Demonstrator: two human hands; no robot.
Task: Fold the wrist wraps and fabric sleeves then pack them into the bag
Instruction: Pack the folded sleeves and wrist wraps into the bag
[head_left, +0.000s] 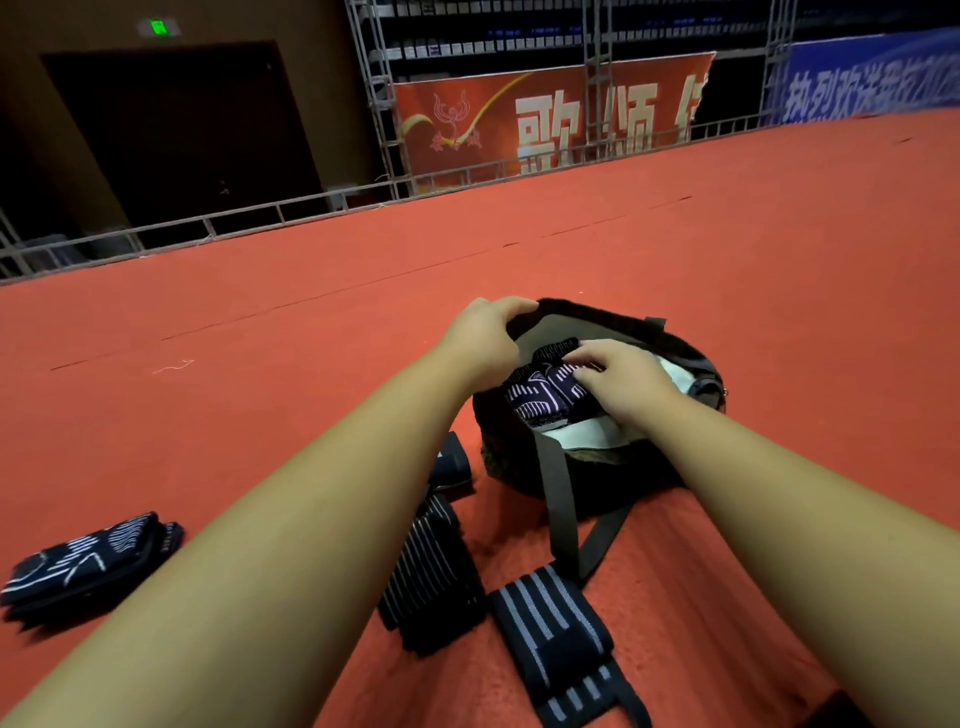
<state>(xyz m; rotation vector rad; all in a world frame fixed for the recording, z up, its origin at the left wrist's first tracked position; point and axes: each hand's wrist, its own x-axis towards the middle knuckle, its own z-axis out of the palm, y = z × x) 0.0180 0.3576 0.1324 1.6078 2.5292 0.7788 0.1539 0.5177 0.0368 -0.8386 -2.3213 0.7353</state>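
red carpet (675, 249), metal railing (171, 228), banners (550, 119)

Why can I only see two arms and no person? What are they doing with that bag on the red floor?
The camera sits on the person's head and looks down, so you see only their arms. The left hand holds the rim of the dark bag open. The right hand presses a folded patterned sleeve into it. Waiting on the red carpet are two striped wrist wraps, another dark folded piece beside the bag, and a second folded patterned sleeve far left.
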